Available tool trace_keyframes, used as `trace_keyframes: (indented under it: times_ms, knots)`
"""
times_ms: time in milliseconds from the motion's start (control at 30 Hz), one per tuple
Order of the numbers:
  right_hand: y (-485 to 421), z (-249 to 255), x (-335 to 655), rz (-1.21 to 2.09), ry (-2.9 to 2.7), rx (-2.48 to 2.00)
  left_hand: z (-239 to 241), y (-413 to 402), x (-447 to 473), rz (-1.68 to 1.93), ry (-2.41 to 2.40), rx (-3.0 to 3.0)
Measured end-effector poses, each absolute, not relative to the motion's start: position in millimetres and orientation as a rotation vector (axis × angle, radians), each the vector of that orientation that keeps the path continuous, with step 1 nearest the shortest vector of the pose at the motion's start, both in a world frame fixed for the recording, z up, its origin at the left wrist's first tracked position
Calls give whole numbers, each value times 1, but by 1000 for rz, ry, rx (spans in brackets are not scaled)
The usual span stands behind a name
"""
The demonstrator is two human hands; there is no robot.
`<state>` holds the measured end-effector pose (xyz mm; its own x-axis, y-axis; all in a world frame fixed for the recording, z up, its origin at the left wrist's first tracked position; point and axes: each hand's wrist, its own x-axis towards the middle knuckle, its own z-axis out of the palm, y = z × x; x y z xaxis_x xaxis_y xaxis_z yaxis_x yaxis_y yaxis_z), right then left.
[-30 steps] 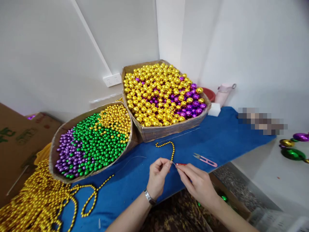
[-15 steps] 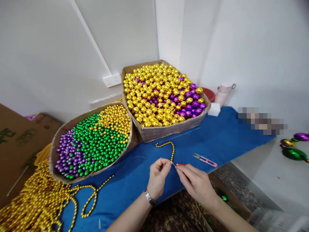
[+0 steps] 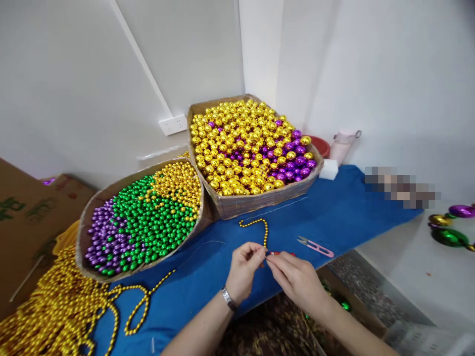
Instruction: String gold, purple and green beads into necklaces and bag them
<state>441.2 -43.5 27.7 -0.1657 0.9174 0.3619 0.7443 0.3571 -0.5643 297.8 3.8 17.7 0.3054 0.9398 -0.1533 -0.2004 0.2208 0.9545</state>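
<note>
Pinching near end of gold strand [image 3: 266, 232] w/ L hand [image 3: 242, 272], thumb + finger tight; R hand [image 3: 297, 279] also pinched, tips just beside L's, on thin item [image 3: 266, 257], too small to ID. Strand bends away over blue cloth [image 3: 345, 210], in front of big box [image 3: 263, 204] of gold + purple balls [image 3: 230, 143]. Pink snips [image 3: 322, 248] lie nr R hand; red item [image 3: 275, 253] part hidden behind R fingers
</note>
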Motion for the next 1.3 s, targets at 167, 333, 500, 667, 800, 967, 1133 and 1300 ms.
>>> trace_keyframes:
  times_ms: [167,333,500,667,800,967,1133,1300]
  knots:
    - [-39,34,443,1014,-1652,-1316,29,9,302,964,824,844]
    - [-25,26,434,979,-1357,-1174,50,19,315,1009,703,672]
    - [12,50,440,572,-1379,-1228,52,57,315,1196,808,888]
    - [65,119,475,471,-1382,-1242,4,94,286,1284,1468,1443]
    - [111,174,493,588,-1217,-1272,-30,83,264,1142,1587,1586]
    - [139,197,480,675,-1207,-1246,-50,65,253,925,1638,1771]
    - [115,174,450,655,-1361,-1190,-32,49,227,776,1502,1936]
    - [84,136,425,384,-1822,-1124,33,57,155,1093,1452,2144]
